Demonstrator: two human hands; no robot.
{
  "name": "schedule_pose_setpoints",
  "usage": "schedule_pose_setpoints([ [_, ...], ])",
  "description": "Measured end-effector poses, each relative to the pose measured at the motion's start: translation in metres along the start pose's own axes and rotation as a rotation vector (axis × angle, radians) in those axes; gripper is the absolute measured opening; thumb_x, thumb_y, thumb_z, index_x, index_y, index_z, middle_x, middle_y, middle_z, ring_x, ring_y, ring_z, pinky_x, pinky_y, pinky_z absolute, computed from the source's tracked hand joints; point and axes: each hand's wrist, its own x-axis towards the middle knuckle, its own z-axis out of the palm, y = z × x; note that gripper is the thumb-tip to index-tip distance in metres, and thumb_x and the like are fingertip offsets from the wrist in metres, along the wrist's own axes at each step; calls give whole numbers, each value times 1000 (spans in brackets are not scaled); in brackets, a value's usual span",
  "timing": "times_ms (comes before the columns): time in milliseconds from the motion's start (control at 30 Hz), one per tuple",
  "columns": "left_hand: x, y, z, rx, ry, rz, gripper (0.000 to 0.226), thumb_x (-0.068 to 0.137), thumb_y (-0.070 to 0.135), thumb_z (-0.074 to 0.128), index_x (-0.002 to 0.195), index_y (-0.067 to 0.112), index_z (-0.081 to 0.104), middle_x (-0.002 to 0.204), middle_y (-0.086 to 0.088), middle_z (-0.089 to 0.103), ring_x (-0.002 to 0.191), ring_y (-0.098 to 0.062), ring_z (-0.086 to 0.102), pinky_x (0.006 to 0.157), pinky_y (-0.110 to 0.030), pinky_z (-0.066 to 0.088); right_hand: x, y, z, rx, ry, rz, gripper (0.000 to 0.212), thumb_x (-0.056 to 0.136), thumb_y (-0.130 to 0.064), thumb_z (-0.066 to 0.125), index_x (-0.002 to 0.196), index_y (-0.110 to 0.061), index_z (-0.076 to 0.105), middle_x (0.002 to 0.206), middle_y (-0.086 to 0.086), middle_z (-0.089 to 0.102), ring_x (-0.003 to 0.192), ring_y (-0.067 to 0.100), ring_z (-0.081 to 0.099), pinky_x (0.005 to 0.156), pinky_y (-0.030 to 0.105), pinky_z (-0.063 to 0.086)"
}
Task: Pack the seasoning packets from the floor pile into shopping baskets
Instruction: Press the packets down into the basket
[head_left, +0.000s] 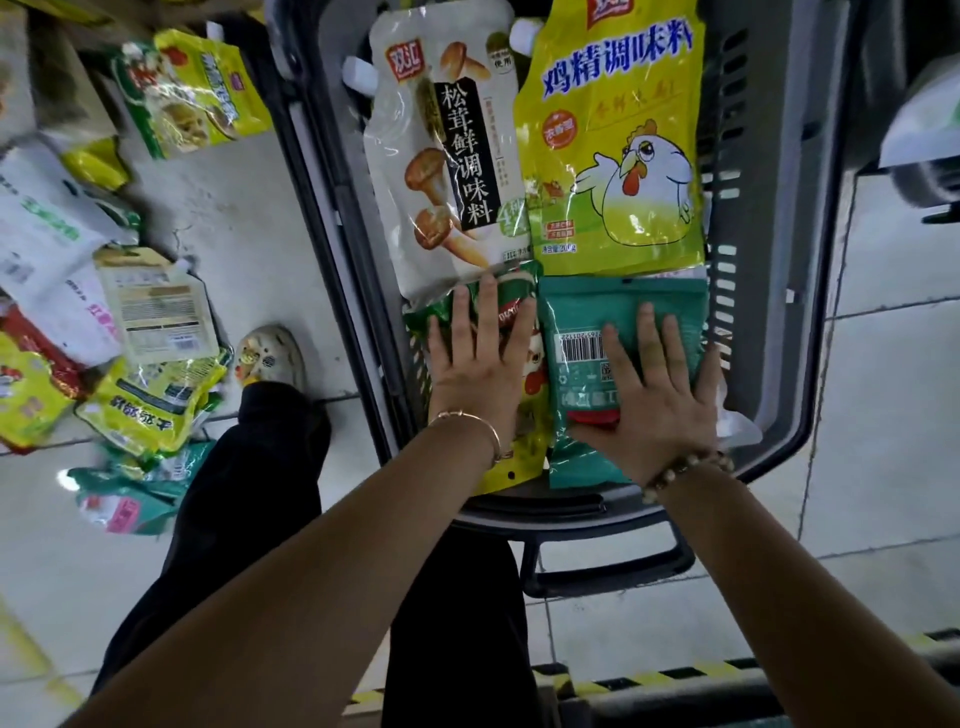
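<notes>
Fingers straight, pressing | left hand (475, 364): glossy green packet (522, 280) | right hand (654, 395): teal packet (587, 306) | slotted basket (769, 156)

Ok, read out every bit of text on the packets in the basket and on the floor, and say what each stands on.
"双汇": red logo on the white mushroom packet.
"松茸鲜调味料": black band on the same packet.
"鸡精调味料": blue letters on the yellow chicken packet.
On the teal packet: a barcode, digits too small to read.
On the green packet: print mostly covered, unreadable.
On the floor pile: print blurred, unreadable.
</notes>
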Motion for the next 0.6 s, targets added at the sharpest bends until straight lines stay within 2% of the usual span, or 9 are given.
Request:
schedule_pose_setpoints([
  [67, 3, -5, 3, 26, 2, 25, 100, 85, 1, 47, 137, 22, -36, 146, -18, -37, 135, -42, -30, 107, -57, -14, 1, 1, 7, -33, -63, 2, 112, 70, -81, 46, 129, -36, -39, 139, -2, -45, 133, 15, -32, 112, 54, -13],
  [133, 7, -10, 6, 50, -1, 42, 104, 87, 5, 51, 129, 23, -42, 145, -19, -39, 134, -43, -31, 104, -57, -17, 6, 0, 9, -55, -105, 18, 115, 70, -82, 41, 120, -35, -51, 133, -1, -54, 130, 17, -37, 110, 53, -16],
  [200, 11, -11, 9, 55, -16, 43, 103, 88, 6, 51, 126, 24, -43, 143, -18, -42, 133, -43, -32, 99, -56, -21, 11, -2, 7, -57, -114, 28, 114, 72, -82, 37, 114, -33, -56, 125, -1, -60, 128, 19, -40, 107, 53, -18],
  [300, 14, -10, 12, 40, -3, 32, 99, 90, 4, 47, 128, 24, -42, 139, -16, -46, 131, -41, -36, 95, -56, -24, 15, -8, 7, -53, -118, 40, 112, 74, -81, 35, 112, -31, -58, 123, 0, -62, 126, 21, -41, 105, 54, -19],
  [433, 14, -9, 14, 51, 0, 27, 95, 89, 2, 45, 139, 24, -33, 147, -18, -36, 134, -43, -30, 97, -56, -23, 17, -13, 8, -57, -102, 67, 112, 74, -81, 34, 113, -30, -58, 128, 2, -58, 127, 22, -42, 102, 55, -23],
  [600, 13, -12, 13, 22, 21, 44, 104, 86, 7, 54, 140, 25, -32, 144, -16, -42, 132, -40, -35, 99, -55, -23, 17, -14, 7, -19, -53, 75, 115, 72, -81, 41, 122, -33, -50, 136, 0, -50, 132, 18, -38, 104, 54, -21],
])
